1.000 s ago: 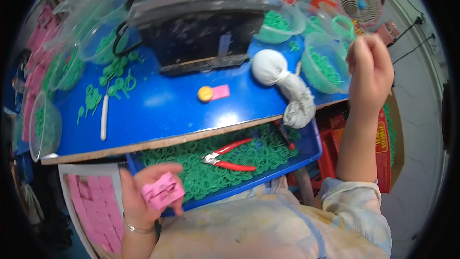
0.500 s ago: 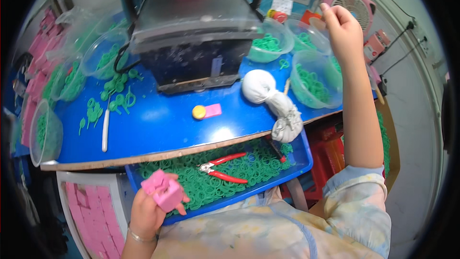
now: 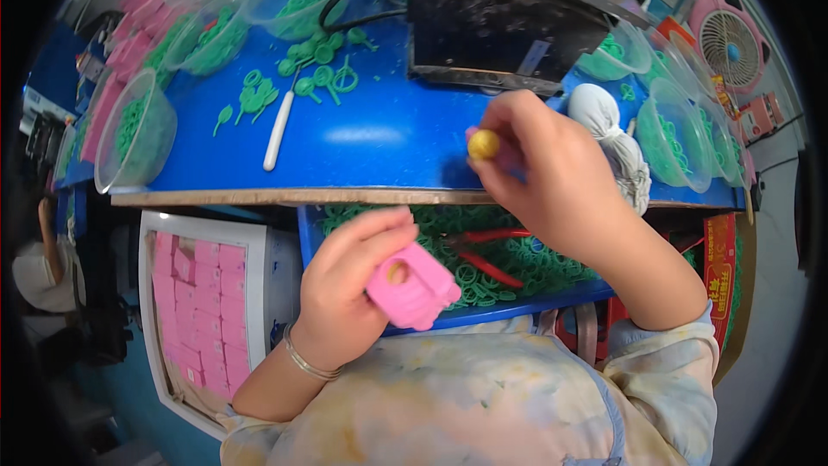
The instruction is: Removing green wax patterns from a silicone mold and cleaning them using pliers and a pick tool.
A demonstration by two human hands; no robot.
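Behind yellow knob (image 3: 484, 145), perhaps pink plastic (image 3: 471, 132)

Bright, fairly even indoor light with source out of frame, pale glare patch on blue table (image 3: 371, 168), soft shadow beside right hand (image 3: 561, 164), slight blur on left hand (image 3: 341, 285), dim left background, fisheye bending toward black rim.

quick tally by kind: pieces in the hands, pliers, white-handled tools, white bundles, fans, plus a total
Held: 2 (pink block, left hand; yellow round piece, right hand)
Red-handled pliers: 1
White-handled tool: 1
White bundle: 1
Pink fan: 1
Total: 6
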